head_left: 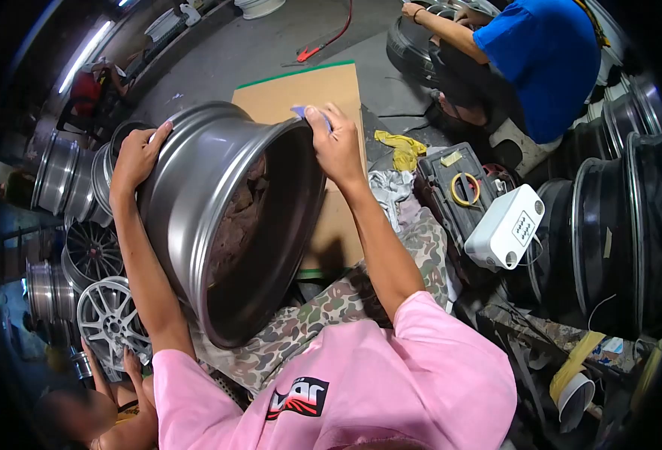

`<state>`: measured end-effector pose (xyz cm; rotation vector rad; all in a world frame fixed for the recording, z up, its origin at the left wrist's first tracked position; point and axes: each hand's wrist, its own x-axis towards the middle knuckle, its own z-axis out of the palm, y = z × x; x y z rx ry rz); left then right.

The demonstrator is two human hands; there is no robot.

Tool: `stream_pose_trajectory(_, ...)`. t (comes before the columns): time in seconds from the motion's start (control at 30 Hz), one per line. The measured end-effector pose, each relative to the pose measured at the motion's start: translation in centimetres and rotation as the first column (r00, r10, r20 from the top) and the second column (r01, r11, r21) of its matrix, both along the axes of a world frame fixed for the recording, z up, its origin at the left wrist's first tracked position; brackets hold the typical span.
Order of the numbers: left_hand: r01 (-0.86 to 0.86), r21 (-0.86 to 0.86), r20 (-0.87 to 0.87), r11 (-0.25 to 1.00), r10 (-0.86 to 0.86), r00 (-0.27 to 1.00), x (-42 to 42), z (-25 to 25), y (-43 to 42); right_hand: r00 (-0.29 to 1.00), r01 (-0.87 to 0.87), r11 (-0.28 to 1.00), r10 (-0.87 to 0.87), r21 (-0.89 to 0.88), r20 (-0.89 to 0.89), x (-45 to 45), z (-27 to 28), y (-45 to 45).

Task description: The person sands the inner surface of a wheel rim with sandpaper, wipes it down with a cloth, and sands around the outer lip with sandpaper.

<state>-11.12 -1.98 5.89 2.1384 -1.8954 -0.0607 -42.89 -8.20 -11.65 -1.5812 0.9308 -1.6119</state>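
A grey metal wheel rim (pixel 188 172) stands tilted on my lap, its hollow side turned to the right. Brown crumpled material (pixel 242 206) shows inside the barrel. My left hand (pixel 140 156) grips the rim's far left edge, thumb on the outer surface. At the top of the right-hand lip, my right hand (pixel 336 144) pinches a small purple piece (pixel 299 111) of thin material against the metal; whether it is paper or cloth I cannot tell. Under the wheel lies a flat cardboard sheet (pixel 331 232) with green edges.
Right of my knee are an open grey tool case (pixel 451 195), yellow tape roll (pixel 464 189), white box (pixel 504 229) and yellow cloth (pixel 401 150). Wheel rims (pixel 601 240) line both sides. A person in blue (pixel 545 64) works at a tire; another person (pixel 124 412) sits lower left.
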Motion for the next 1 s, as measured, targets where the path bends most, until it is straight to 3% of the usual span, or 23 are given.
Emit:
stream_pose_trajectory(0.07, 0.020, -0.039, 0.034, 0.999, -0.018, 0.999, 1.1, -0.4, -0.3, 0.998, -0.047, 0.998, 0.046, 0.031, 0.032, -0.6, 1.5, 0.1)
stream_pose_trajectory(0.1, -0.044, 0.038, 0.090, 0.998, 0.040, 0.995, 1.3, -0.2, -0.3, 0.996, -0.074, 0.996, 0.071, 0.055, 0.049, -1.1, 2.2, 1.0)
stream_pose_trajectory(0.13, -0.033, 0.018, 0.044, 0.999, 0.032, 0.999, 1.3, -0.2, -0.4, 0.993, -0.102, 0.991, 0.097, 0.089, 0.067, -1.3, 2.3, 1.7)
stream_pose_trajectory(0.17, -0.022, 0.008, -0.003, 1.000, 0.022, 1.000, 0.3, 0.3, -0.1, 0.998, 0.001, 0.997, 0.003, -0.072, 0.062, -0.5, 0.3, 0.1)
stream_pose_trajectory(0.27, -0.003, 0.013, -0.005, 1.000, 0.003, 1.000, 0.3, 0.4, 0.0, 0.992, -0.116, 0.989, 0.111, 0.092, 0.066, -0.7, 1.4, -0.5)
stream_pose_trajectory(0.33, 0.003, 0.000, 0.072, 1.000, -0.003, 0.997, 0.9, 0.0, -0.1, 0.997, -0.059, 0.998, 0.058, 0.030, 0.045, -0.8, 1.5, 0.7)
stream_pose_trajectory(0.43, 0.021, -0.042, -0.008, 0.999, -0.021, 1.000, 1.0, 0.0, -0.3, 0.999, 0.000, 1.000, -0.001, -0.019, -0.045, -1.4, 1.4, 1.1)
stream_pose_trajectory(0.5, 0.000, 0.017, -0.041, 1.000, 0.000, 0.999, 0.2, 0.2, 0.1, 0.996, -0.085, 0.996, 0.086, 0.031, -0.012, -0.7, 0.7, -0.1)
stream_pose_trajectory(0.53, 0.008, -0.028, 0.035, 1.000, -0.007, 0.999, 0.2, 0.1, 0.1, 0.993, -0.117, 0.993, 0.117, 0.018, 0.012, -0.5, 1.2, -1.3)
stream_pose_trajectory(0.6, 0.004, 0.018, 0.076, 1.000, -0.006, 0.997, 0.6, 0.3, -0.1, 0.996, -0.068, 0.998, 0.068, -0.012, -0.052, -1.4, 1.8, 0.2)
stream_pose_trajectory(0.63, 0.024, -0.070, -0.022, 0.997, -0.025, 0.999, 0.0, -0.1, 0.5, 0.996, -0.066, 0.997, 0.064, -0.027, -0.063, -2.3, 1.9, 1.5)
stream_pose_trajectory(0.67, 0.007, -0.057, -0.013, 0.998, -0.007, 1.000, -0.2, -0.1, 0.6, 0.995, -0.068, 0.997, 0.065, -0.043, -0.074, -3.0, 1.8, 2.6)
stream_pose_trajectory(0.8, -0.038, -0.029, -0.024, 0.999, 0.037, 0.999, -0.9, 0.2, 1.8, 0.955, -0.210, 0.964, 0.238, 0.164, -0.175, -5.0, 0.2, 4.8)
stream_pose_trajectory(0.87, -0.041, -0.031, -0.048, 0.999, 0.040, 0.998, -1.3, 0.4, 2.1, 0.940, -0.276, 0.948, 0.301, 0.156, -0.163, -5.4, 0.9, 4.9)
stream_pose_trajectory(0.97, -0.064, -0.048, -0.054, 0.997, 0.062, 0.997, -1.4, 0.3, 2.9, 0.961, -0.230, 0.967, 0.208, -0.110, -0.180, -5.0, 1.2, 4.1)
stream_pose_trajectory(1.0, -0.070, -0.050, -0.061, 0.996, 0.067, 0.996, -1.6, 0.2, 3.2, 0.947, -0.273, 0.959, 0.254, -0.076, -0.197, -5.0, 1.1, 3.6)
